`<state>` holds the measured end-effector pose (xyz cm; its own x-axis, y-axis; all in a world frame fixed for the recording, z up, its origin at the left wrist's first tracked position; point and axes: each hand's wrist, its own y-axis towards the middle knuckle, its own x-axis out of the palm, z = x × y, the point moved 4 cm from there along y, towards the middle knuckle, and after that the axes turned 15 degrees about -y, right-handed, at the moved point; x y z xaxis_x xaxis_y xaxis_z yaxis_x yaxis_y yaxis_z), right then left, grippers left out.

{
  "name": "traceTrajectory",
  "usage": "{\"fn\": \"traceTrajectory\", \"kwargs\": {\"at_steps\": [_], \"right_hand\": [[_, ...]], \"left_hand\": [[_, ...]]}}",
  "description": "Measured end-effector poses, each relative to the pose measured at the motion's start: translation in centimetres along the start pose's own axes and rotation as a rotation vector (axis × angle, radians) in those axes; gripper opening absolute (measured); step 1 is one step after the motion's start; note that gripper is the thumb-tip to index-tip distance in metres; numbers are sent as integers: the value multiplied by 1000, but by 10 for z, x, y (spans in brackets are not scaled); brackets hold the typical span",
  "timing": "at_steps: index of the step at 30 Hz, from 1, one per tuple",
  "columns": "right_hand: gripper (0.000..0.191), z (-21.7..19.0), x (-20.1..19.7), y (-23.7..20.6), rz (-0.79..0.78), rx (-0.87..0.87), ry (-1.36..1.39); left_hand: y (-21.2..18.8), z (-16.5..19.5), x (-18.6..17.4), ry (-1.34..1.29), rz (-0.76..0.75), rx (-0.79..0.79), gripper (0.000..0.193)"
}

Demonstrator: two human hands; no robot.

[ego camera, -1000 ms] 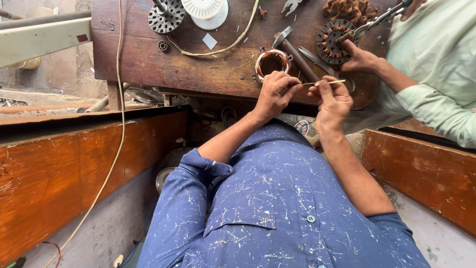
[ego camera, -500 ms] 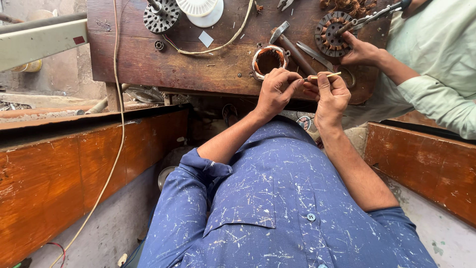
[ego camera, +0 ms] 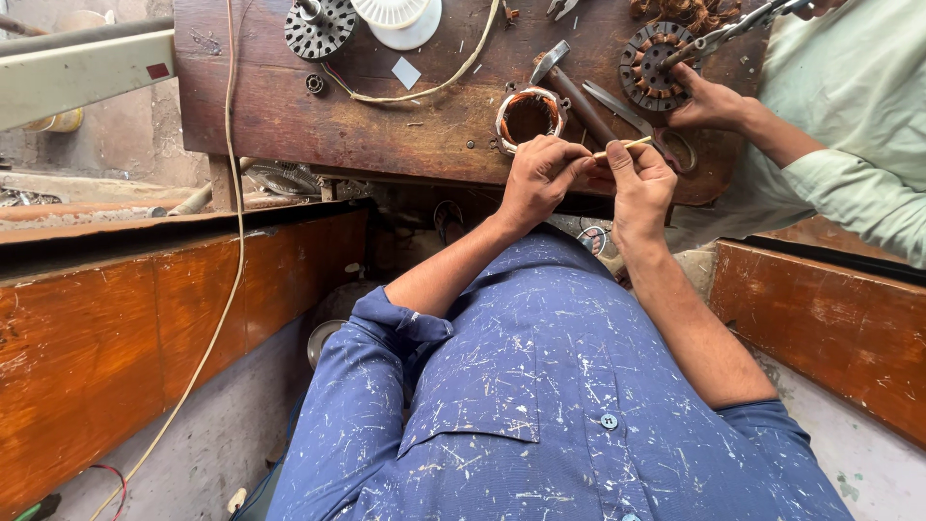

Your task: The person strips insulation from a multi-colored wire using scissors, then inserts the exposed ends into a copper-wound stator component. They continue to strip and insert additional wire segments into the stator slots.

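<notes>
My left hand (ego camera: 540,178) and my right hand (ego camera: 639,183) meet at the near edge of a worn wooden workbench (ego camera: 318,121). Between the fingertips of both hands lies a thin pale stick (ego camera: 627,145), pinched at each end. Just beyond my left hand rests a ring-shaped copper coil (ego camera: 529,116) in a metal frame. A hammer (ego camera: 569,82) lies beside it, head pointing away from me.
At right, another person in a pale green shirt holds a round wound stator (ego camera: 656,68) with one hand (ego camera: 709,101) and works it with pliers (ego camera: 733,34). A toothed rotor core (ego camera: 320,27), white plastic cap (ego camera: 397,17) and cream cord (ego camera: 424,92) lie farther back. Orange wooden panels (ego camera: 145,338) flank me.
My hands have stayed together on the stick at the bench edge. The view has shifted slightly; the other person's hand stays on the stator.
</notes>
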<state>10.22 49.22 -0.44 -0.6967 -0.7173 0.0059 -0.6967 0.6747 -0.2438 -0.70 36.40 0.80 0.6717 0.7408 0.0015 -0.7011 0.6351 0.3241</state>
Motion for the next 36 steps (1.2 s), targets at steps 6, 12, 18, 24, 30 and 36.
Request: {"fn": "traceTrajectory", "kwargs": {"at_steps": [6, 12, 18, 24, 30, 36], "right_hand": [[15, 4, -2, 2, -30, 51, 67], [15, 3, 0, 2, -29, 80, 102], [16, -1, 2, 0, -45, 72, 98], [16, -3, 6, -3, -50, 53, 124], [17, -5, 5, -5, -10, 28, 114], [15, 2, 8, -5, -100, 51, 64]], "left_hand": [[-9, -2, -6, -29, 11, -32, 10], [-12, -3, -2, -161, 67, -109, 10], [-13, -5, 0, -302, 92, -248, 11], [-12, -2, 0, -240, 89, -143, 10], [-14, -6, 1, -253, 93, -180, 10], [-14, -6, 1, -223, 81, -216, 11]]}}
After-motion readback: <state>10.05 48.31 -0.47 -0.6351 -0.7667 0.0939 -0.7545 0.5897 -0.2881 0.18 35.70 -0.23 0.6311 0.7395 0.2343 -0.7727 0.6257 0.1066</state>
